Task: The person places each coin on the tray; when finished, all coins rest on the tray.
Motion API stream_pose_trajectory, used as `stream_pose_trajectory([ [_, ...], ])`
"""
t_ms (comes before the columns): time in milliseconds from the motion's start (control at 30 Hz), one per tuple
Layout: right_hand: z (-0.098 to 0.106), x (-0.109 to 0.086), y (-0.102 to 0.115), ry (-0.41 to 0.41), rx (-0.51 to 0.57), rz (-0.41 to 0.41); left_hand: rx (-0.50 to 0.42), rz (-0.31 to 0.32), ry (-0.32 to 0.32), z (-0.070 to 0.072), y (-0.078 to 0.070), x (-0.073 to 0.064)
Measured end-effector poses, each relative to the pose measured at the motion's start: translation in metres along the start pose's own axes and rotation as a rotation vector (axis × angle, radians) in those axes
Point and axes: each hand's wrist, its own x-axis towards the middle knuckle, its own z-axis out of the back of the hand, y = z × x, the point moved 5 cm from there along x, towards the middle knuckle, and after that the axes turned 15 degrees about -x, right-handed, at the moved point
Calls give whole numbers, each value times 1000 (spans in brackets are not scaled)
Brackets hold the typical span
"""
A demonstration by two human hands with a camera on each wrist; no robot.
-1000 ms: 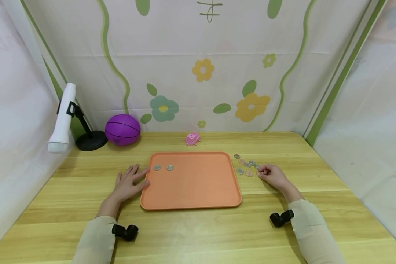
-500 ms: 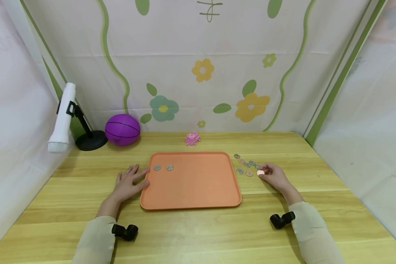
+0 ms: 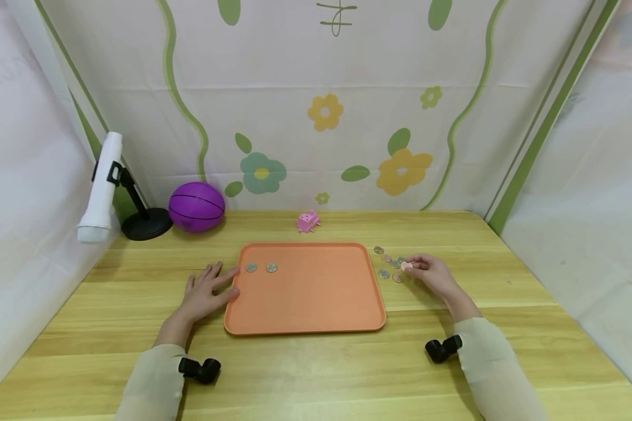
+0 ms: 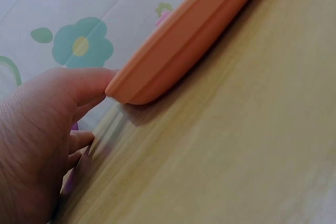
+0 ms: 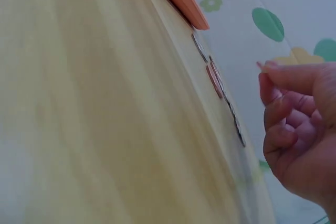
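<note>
My right hand (image 3: 433, 276) pinches a copper-coloured coin (image 3: 406, 266) between thumb and fingertips, raised off the table. In the right wrist view only a sliver of that coin (image 5: 259, 65) shows, and the other fingers curl inward. Below and left of this hand lie several loose coins, among them a silver coin (image 3: 383, 273) and a copper one (image 3: 397, 278). Two silver coins, the left coin (image 3: 251, 267) and the right coin (image 3: 271, 268), lie on the orange tray (image 3: 305, 304). My left hand (image 3: 202, 297) lies spread at the tray's left edge, thumb and forefinger touching its rim.
A pink toy figure (image 3: 308, 221) stands behind the tray. At the back left are a purple ball (image 3: 196, 207) and a white cylindrical device (image 3: 101, 190) on a black stand (image 3: 146, 224). A patterned cloth (image 3: 274, 64) hangs behind the wooden table (image 3: 316, 374).
My right hand has picked up the copper-coloured coin from the table's right side and moved it slightly left and up. The left hand and tray stay where they were.
</note>
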Motion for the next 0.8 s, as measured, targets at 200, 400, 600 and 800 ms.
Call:
stream_pose_trajectory([
  [200,-13,10,34,54,114,48,7,1,-4,2,0,-1],
  [400,-31,21,73,111,203,129,13,4,2,3,-1,-2],
  [600,-55,35,115,153,220,163,11,-2,-4,3,-2,-3],
  [800,-83,47,139,214,257,154,8,-8,-5,1,-4,-3],
])
